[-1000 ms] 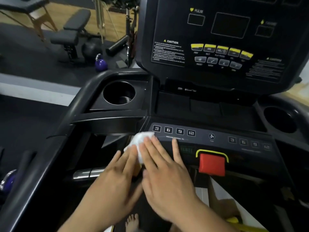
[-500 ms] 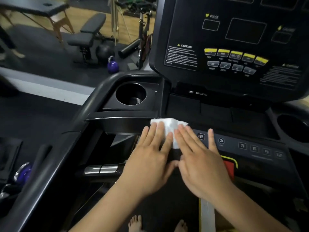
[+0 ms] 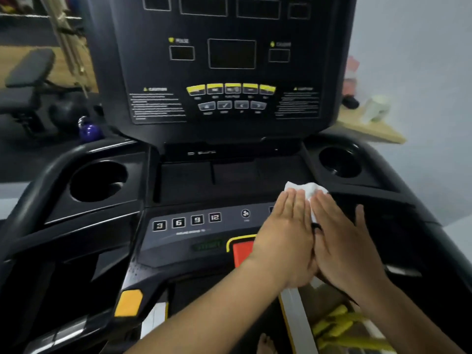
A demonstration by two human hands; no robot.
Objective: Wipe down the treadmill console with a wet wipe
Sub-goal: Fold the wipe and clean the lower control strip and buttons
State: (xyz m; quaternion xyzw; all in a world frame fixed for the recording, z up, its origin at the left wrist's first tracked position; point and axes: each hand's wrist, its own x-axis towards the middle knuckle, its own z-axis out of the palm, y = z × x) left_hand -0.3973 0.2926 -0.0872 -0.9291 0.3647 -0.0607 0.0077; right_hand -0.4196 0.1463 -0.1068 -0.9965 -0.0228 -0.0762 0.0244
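The black treadmill console fills the view, with a lower button strip showing keys 3, 6, 9, 12 and a fan key. A white wet wipe lies on the right end of that strip. My left hand and my right hand lie side by side, fingers straight, pressing flat on the wipe. Only the wipe's far edge shows beyond the fingertips. My left hand partly covers the red stop button.
Round cup holders sit at the left and right of the console. A purple kettlebell and a weight bench stand on the floor at the left. A wooden shelf with bottles is behind at the right.
Both hands have slid the wipe from the left end of the button strip to its right end. The 3, 6, 9, 12 keys are uncovered now.
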